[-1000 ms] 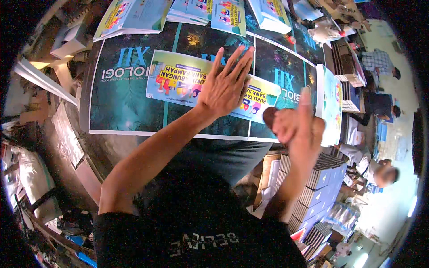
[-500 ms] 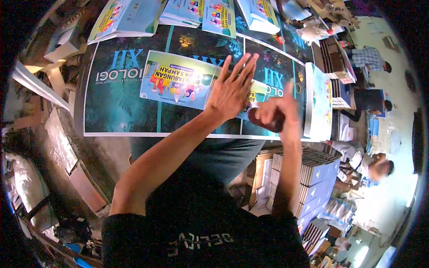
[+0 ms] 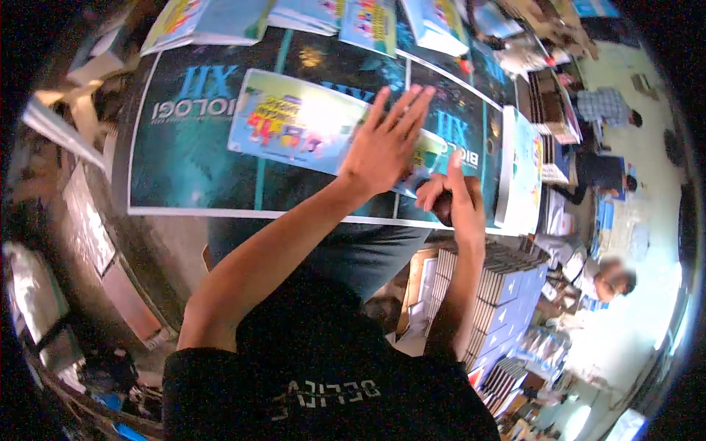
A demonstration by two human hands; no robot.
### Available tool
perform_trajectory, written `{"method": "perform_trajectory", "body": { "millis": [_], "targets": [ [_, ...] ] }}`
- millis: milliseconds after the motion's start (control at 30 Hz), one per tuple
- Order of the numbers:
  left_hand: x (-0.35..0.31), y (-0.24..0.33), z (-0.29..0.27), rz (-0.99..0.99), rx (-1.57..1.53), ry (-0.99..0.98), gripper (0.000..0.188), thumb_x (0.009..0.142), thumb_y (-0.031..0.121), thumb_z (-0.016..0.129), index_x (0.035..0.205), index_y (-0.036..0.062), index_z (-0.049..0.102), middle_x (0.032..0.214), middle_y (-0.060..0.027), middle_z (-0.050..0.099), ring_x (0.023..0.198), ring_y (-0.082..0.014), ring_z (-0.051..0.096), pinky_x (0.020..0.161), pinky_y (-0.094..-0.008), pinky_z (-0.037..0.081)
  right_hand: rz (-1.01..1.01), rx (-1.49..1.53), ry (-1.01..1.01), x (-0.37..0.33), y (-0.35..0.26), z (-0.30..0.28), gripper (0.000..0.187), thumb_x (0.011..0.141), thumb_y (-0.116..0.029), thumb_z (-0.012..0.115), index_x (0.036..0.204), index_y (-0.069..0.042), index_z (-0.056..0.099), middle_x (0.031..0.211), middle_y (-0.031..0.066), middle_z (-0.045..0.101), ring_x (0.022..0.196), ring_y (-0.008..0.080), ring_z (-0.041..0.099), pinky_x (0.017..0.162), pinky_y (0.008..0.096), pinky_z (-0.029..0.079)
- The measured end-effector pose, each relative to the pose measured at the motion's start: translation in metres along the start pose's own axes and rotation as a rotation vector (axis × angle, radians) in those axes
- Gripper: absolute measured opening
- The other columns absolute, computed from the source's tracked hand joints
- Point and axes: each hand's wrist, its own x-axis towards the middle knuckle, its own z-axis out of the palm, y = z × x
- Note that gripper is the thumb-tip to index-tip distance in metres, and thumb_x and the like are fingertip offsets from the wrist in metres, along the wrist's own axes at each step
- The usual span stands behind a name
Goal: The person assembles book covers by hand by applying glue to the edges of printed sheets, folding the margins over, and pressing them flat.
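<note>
A colourful printed cover (image 3: 294,128), open and wide, lies slightly tilted on a large dark printed sheet (image 3: 195,165) that covers the table. My left hand (image 3: 386,143) presses flat across the cover's right part, fingers stretched toward the far side, hiding some of it. Just right of it, my right hand (image 3: 465,202) is closed round a dark brown, rounded object (image 3: 443,209) at the cover's near right end. The palm and fingers hide most of that object, so its exact kind does not show.
Piles of similar booklets (image 3: 209,26) line the far edge, and another pile (image 3: 521,173) stands at the table's right end. Below right is a tall stack of bound books (image 3: 504,316). Several people, one in a checked shirt (image 3: 603,106), are farther right.
My right hand has shifted a little left and down with the dark object, and its thumb shows more sharply. My left hand stays flat on the cover. The whole view has shifted slightly.
</note>
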Motion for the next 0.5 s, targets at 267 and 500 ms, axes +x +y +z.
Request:
{"method": "perform_trajectory", "body": {
  "millis": [267, 500],
  "targets": [
    [-0.001, 0.002, 0.009, -0.007, 0.064, 0.068, 0.070, 0.085, 0.033, 0.053, 0.144, -0.0026, 0.041, 0.162, -0.0128, 0.021, 0.151, -0.0264, 0.017, 0.122, -0.0483, 0.010, -0.191, 0.002, 0.015, -0.005, -0.045, 0.010, 0.070, 0.106, -0.039, 0.044, 0.042, -0.009, 0.042, 0.044, 0.0064, 0.049, 0.043, 0.0177, 0.052, 0.055, 0.0316, 0.047],
    [-0.011, -0.003, 0.001, -0.008, -0.115, 0.166, 0.062, 0.093, 0.034, 0.043, 0.148, 0.0068, 0.037, 0.162, -0.0092, 0.022, 0.151, -0.0206, 0.015, 0.123, -0.0468, 0.006, -0.642, -0.771, 0.317, 0.003, -0.083, 0.126, 0.044, 0.103, -0.036, 0.048, 0.109, 0.004, 0.066, 0.078, 0.0137, 0.064, 0.070, 0.0228, 0.062, 0.081, 0.0347, 0.052]
  ]
}}
